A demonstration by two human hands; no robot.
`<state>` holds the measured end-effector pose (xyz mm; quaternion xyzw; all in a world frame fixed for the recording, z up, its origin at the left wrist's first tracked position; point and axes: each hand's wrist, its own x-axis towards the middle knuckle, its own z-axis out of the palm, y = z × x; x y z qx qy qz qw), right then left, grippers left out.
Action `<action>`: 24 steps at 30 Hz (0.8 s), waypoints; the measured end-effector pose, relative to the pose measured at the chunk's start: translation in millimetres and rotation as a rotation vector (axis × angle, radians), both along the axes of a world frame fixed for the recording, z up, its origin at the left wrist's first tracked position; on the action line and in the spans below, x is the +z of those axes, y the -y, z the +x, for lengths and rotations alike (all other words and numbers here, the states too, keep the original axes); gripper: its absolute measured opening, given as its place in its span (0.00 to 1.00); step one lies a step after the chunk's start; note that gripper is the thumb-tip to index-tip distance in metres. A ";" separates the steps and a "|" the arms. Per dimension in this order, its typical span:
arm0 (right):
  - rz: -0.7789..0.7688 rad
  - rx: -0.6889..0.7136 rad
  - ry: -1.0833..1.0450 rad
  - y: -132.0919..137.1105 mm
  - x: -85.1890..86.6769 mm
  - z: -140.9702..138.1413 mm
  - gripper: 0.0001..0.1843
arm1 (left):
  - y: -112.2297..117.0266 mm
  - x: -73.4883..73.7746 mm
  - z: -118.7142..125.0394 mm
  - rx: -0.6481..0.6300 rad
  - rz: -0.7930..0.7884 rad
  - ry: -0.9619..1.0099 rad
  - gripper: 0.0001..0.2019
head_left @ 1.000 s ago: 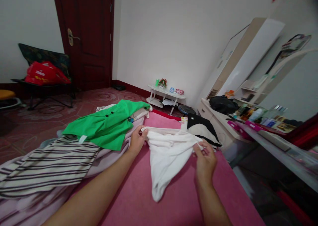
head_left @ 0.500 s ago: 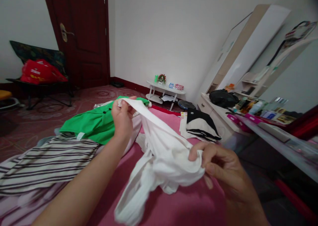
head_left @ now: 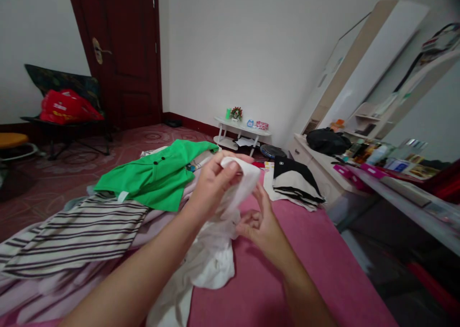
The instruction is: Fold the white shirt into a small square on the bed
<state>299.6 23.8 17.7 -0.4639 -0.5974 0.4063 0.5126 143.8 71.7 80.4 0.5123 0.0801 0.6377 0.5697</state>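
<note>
A white garment (head_left: 212,262) hangs bunched over the pink bed cover (head_left: 273,288), its lower part lying on it. Closed on its raised upper edge is my left hand (head_left: 219,176), thumb on top. Lower and to the right, my right hand (head_left: 260,224) has bent fingers against the cloth's side, the index fingertip near the raised edge. The cloth partly hides its grip. To the left of the hands lie a green garment (head_left: 158,171) with dark buttons and a black-and-white striped garment (head_left: 82,233).
A folded black-and-white stack (head_left: 296,186) lies at the bed's far right. A dresser (head_left: 309,150) bearing a black bag (head_left: 327,141) and bottles stands to the right. Behind the bed is a small white table (head_left: 244,127). A red bag (head_left: 70,107) rests on a folding chair (head_left: 63,80).
My right hand has moved left and away from me, close to the left hand. My left hand has shifted right. The white garment, stretched between them before, now hangs bunched.
</note>
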 end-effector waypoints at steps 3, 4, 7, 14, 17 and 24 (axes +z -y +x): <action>0.012 -0.131 0.009 1.0 7.7 6.0 0.24 | 17.1 3.0 11.0 -0.139 0.061 -0.103 0.10; 0.047 -0.246 -0.028 -0.1 12.2 18.0 0.18 | 15.9 1.7 11.5 -0.129 0.076 -0.115 0.12; 0.279 -0.648 -0.284 -4.3 26.2 70.6 0.12 | -4.0 -14.0 8.6 0.051 0.095 -0.249 0.17; 0.587 -1.078 -0.328 4.1 40.6 136.0 0.28 | -44.0 -99.3 16.5 0.119 0.325 -1.424 0.35; 0.408 -0.908 0.003 2.0 32.0 130.6 0.21 | -42.5 -117.3 22.3 0.052 0.366 -1.639 0.34; -0.157 -0.432 0.904 -24.2 -49.2 158.4 0.39 | -57.4 -92.6 6.6 0.450 0.183 -1.398 0.07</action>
